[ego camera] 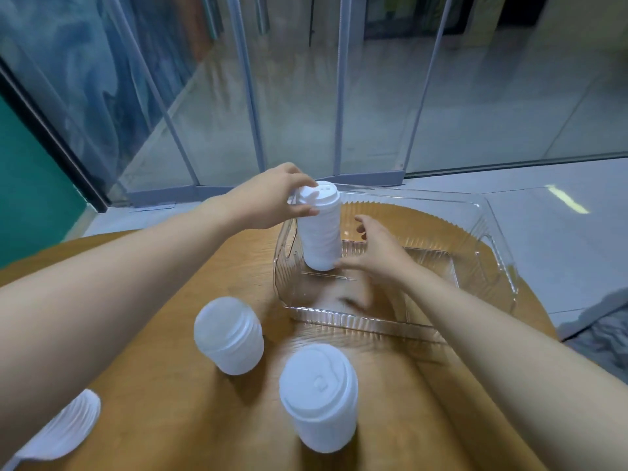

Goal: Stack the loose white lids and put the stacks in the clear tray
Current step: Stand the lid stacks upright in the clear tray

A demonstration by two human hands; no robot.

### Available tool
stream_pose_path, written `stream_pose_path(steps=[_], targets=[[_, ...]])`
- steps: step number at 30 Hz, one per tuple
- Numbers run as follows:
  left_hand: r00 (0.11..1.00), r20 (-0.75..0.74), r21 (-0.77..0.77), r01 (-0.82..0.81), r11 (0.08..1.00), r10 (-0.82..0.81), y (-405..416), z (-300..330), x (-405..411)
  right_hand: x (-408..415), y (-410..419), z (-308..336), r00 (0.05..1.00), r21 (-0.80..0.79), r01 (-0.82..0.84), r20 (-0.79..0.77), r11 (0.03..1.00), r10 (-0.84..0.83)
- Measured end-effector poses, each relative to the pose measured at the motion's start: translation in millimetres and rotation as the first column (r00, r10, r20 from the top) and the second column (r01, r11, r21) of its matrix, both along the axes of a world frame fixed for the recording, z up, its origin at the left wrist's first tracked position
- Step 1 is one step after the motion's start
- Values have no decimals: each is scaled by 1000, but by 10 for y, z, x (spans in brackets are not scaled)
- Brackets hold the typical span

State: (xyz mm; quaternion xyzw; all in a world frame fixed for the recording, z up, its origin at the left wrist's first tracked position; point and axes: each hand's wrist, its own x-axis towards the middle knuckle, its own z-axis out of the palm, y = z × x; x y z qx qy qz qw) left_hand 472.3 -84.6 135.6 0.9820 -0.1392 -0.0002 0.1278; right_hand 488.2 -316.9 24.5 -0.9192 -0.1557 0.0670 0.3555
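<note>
White plastic lid stack (321,229) stands in the clear tray (489,232).
Left hand (272,202) grasps its top in a pinching grip; right hand (377,249), released, steadies the base: light, tippy.

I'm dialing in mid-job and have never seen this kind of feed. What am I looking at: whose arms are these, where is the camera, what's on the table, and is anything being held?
There is no machine here: a person works with two bare hands, and the single picture comes from a wide-angle camera on their head, looking forward and down.

The left hand grips the top of a tall stack of white lids standing upright in the clear tray. The right hand is open, its thumb at the base of that stack, holding nothing.

On the round wooden table, in front of the tray, stand two more stacks of lids. A further stack lies on its side at the lower left, partly hidden behind the left arm.
</note>
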Motion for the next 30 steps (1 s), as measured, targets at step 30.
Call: stream_pose_path(steps=[30], targets=[[984,20,-72,176,982,-175,-441,-447,-2878,-2913,-84,-693,987,102,158,21,982,-161]])
